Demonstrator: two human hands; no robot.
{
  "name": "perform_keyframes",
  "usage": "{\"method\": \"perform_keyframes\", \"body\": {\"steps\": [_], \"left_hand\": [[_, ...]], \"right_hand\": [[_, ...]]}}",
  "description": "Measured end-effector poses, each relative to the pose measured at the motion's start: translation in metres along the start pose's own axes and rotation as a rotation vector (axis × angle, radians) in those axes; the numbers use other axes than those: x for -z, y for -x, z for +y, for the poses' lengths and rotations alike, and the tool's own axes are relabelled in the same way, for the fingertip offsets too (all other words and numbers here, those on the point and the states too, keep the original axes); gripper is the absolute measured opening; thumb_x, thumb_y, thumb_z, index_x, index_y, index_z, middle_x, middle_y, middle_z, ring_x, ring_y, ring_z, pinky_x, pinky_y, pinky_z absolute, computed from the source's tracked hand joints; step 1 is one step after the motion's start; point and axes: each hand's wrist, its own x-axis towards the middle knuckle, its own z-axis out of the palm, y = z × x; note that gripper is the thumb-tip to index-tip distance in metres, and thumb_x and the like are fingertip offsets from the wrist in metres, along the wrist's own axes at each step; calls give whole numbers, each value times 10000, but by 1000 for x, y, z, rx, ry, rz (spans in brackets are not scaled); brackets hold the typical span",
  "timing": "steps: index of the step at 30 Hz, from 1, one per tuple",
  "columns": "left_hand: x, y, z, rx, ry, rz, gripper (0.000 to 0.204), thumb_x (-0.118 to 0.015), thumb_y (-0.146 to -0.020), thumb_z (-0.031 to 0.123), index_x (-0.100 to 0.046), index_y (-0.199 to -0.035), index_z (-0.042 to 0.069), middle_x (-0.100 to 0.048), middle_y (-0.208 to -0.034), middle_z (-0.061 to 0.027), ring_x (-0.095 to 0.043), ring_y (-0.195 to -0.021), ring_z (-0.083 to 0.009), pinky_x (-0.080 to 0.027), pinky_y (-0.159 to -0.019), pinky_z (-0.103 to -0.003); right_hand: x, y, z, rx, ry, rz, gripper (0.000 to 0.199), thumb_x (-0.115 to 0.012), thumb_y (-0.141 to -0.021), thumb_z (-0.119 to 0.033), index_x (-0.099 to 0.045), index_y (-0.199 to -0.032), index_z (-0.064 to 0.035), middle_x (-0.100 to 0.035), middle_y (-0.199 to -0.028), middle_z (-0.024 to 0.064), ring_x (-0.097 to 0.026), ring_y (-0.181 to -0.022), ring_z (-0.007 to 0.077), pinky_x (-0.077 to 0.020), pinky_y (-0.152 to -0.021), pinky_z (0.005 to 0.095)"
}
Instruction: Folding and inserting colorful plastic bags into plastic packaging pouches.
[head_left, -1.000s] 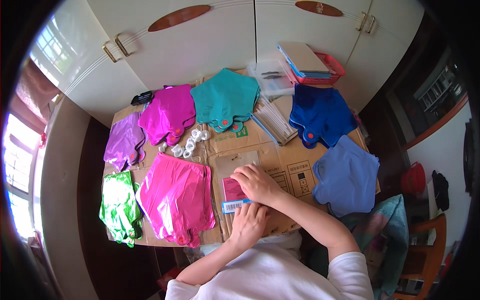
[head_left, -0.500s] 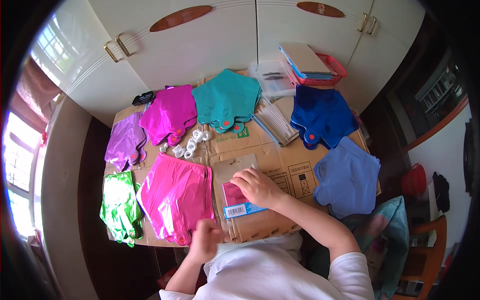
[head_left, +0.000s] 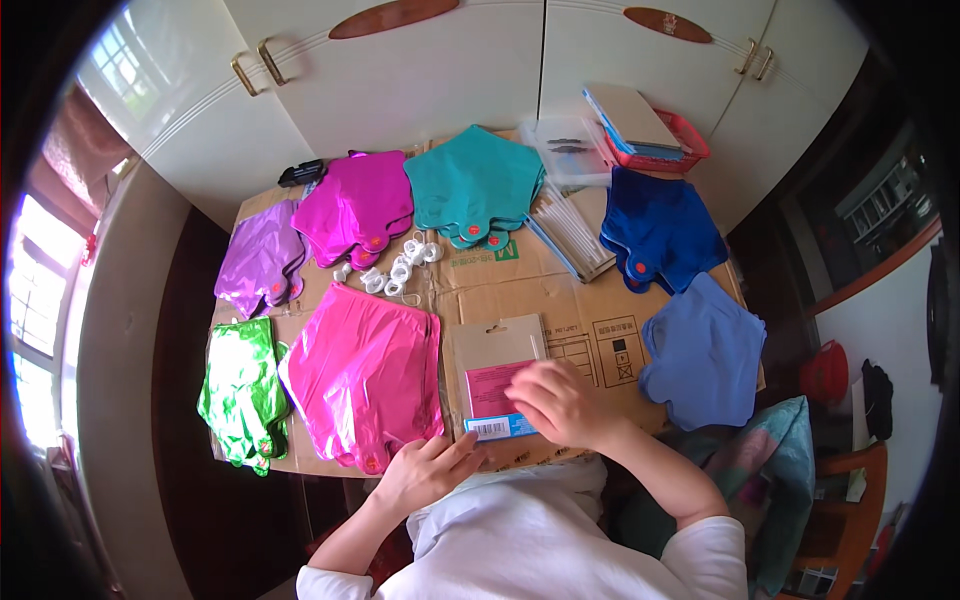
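white cupboards [head_left: 480,70], bright window [head_left: 35,300], dark floor [head_left: 230,520]

The right hand [head_left: 560,402] covers the lower right part of the flat packet [head_left: 493,375], so its pink card shows only in part. The left hand [head_left: 425,470] hides the near edge of the surface [head_left: 560,290] beneath it. The small white pieces [head_left: 395,270] are too small to tell apart. What lies inside the red basket [head_left: 690,150] is mostly hidden under a stack of cards [head_left: 630,118].

We see a flat rectangular brown card package [head_left: 497,372] with a pink panel and a blue-and-white barcode label [head_left: 497,427] at its near edge, lying on the printed cardboard sheet [head_left: 590,300] covering the tabletop.
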Motion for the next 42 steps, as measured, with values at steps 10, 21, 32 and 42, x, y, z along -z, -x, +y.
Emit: {"method": "perform_keyframes", "body": {"steps": [10,21,32,42], "left_hand": [[-20,-4,1,213,213,219,133,-694,-698,51,-585,-774,64,-681,-927,-37,-563,-613,-159,-485,-531,-270],[-35,-20,5,580,411,293,111,-661,-686,24,-551,-682,39,-606,-701,-76,-588,-578,-250,-496,-534,-351],[-17,-37,13,831,259,40,379,-736,-749,268,-524,-935,14,-538,-849,-145,-596,-585,-295,-511,-527,-370],[-23,-30,12,859,1682,454,206,-658,-866,27,-558,-1046,13,-636,-863,8,-588,-770,-71,-481,-676,-227]], "right_hand": [[12,52,-23,-40,69,-133,296,-735,-739,-277,-606,-883,-52,-613,-1006,62,-574,-1018,217,-491,-887,337],[-16,56,-16,-260,44,30,285,-789,-686,-147,-596,-878,-65,-558,-926,69,-582,-837,245,-497,-729,352],[-9,43,-6,-560,152,-49,807,-835,-610,-387,-441,-1225,-43,-446,-1169,128,-435,-1102,336,-364,-928,444],[-6,45,-16,-807,-915,-41,281,-749,-798,-255,-648,-943,-37,-618,-733,18,-575,-640,105,-469,-582,248]]}}
